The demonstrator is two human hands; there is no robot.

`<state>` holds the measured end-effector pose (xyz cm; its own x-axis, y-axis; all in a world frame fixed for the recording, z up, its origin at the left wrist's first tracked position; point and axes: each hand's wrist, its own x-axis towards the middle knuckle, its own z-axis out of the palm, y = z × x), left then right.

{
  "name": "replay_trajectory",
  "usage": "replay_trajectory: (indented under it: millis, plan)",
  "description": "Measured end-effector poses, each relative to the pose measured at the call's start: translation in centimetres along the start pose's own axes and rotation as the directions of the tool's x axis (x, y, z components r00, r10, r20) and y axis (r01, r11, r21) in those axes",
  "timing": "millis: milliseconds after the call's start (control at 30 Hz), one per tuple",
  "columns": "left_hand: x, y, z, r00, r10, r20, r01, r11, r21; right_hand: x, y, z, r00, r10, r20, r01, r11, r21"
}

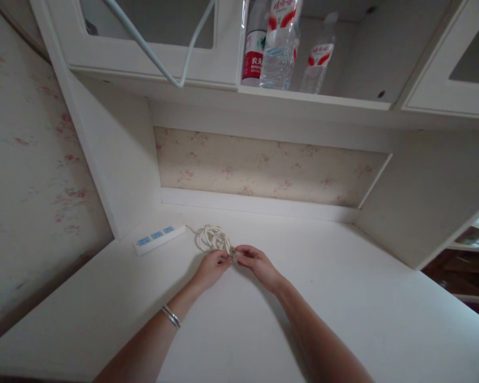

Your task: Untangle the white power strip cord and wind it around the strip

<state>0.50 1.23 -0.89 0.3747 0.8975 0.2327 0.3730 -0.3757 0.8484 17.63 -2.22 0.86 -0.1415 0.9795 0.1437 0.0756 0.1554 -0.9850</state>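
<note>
A white power strip (pixel 159 239) with blue socket faces lies on the white desktop, left of my hands. From its right end runs a cream power cord (pixel 213 234), bunched in loose loops just beyond my fingers. My left hand (pixel 212 268) pinches the near side of this bundle, thumb and fingers closed. Close beside it, my right hand (pixel 259 263) is closed on the bundle's right end. Between the fingertips shows a small greyish piece; I cannot make out whether it is a plug or a tie.
Above the desk hangs a white cabinet (pixel 315 103) with several plastic bottles (pixel 277 53) on its open shelf. A pale bent rod or cable (pixel 155 58) dangles in front at upper left. Side panels (pixel 115 149) flank the desk, with flowered wallpaper (pixel 255 165) behind.
</note>
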Motion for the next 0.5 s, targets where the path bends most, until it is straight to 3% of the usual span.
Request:
replay_trajectory:
  millis: [233, 333, 500]
  plan:
    - [-0.3, 0.5, -0.3, 0.999, -0.028, 0.027, 0.028, 0.999, -0.018, -0.5, 1.6, 0.4, 0.979, -0.155, -0.134, 0.128, 0.973, -0.192]
    - [-0.4, 0.7, -0.7, 0.998, 0.042, 0.042, -0.043, 0.999, 0.029, -0.1, 2.2, 0.5, 0.969, -0.132, -0.210, 0.098, 0.981, -0.165]
    - [-0.6, 1.0, -0.7, 0.987, 0.157, 0.020, -0.158, 0.984, 0.077, 0.0, 2.7, 0.6, 0.973, -0.096, -0.208, 0.056, 0.979, -0.194]
